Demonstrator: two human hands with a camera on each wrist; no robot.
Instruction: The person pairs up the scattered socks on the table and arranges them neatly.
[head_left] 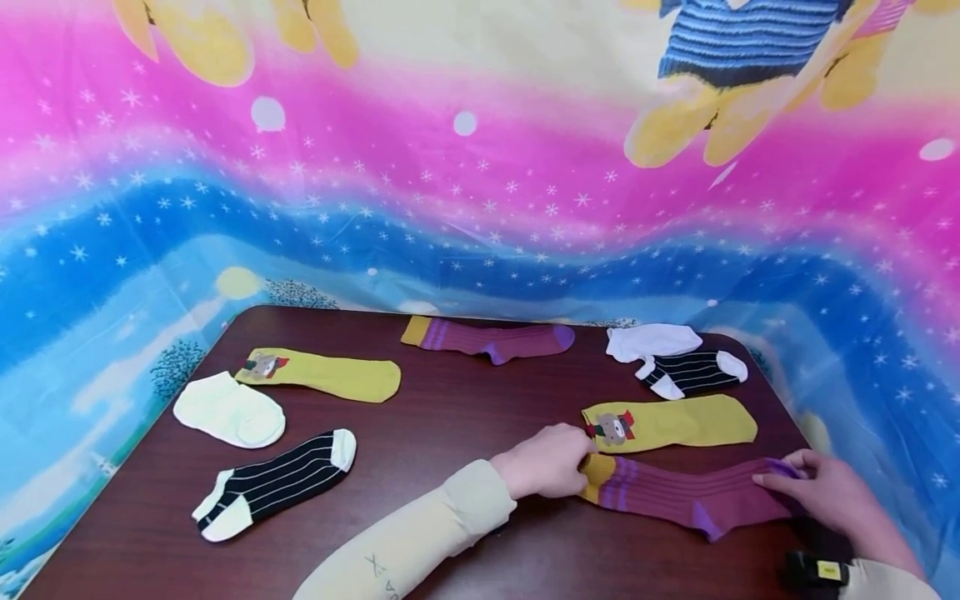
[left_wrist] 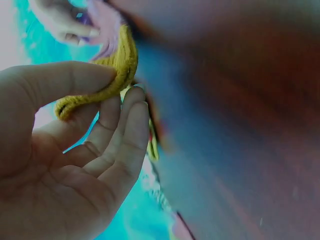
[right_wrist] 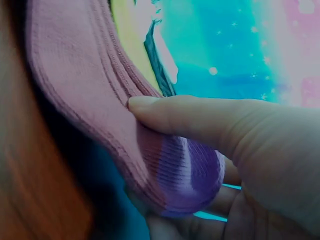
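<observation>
A maroon ribbed sock (head_left: pixel 667 492) with a mustard cuff and purple heel and toe stretches between both hands at the table's front right. My left hand (head_left: pixel 546 461) pinches its mustard cuff (left_wrist: pixel 125 60) between thumb and fingers. At the other end my right hand (head_left: pixel 832 492) holds the purple toe (right_wrist: pixel 192 175), thumb on top and fingers beneath. Just behind this sock lies a yellow sock (head_left: pixel 682 421) with a bear face at its cuff. A matching maroon sock (head_left: pixel 502 340) lies flat at the table's back edge.
Behind the yellow sock are a white sock (head_left: pixel 652 341) and a black striped sock (head_left: pixel 697 372). Leftward lie another yellow sock (head_left: pixel 330 375), a white sock (head_left: pixel 228 410) and a black striped sock (head_left: pixel 281 483). A printed cloth (head_left: pixel 450 208) hangs behind the brown table (head_left: pixel 450 433).
</observation>
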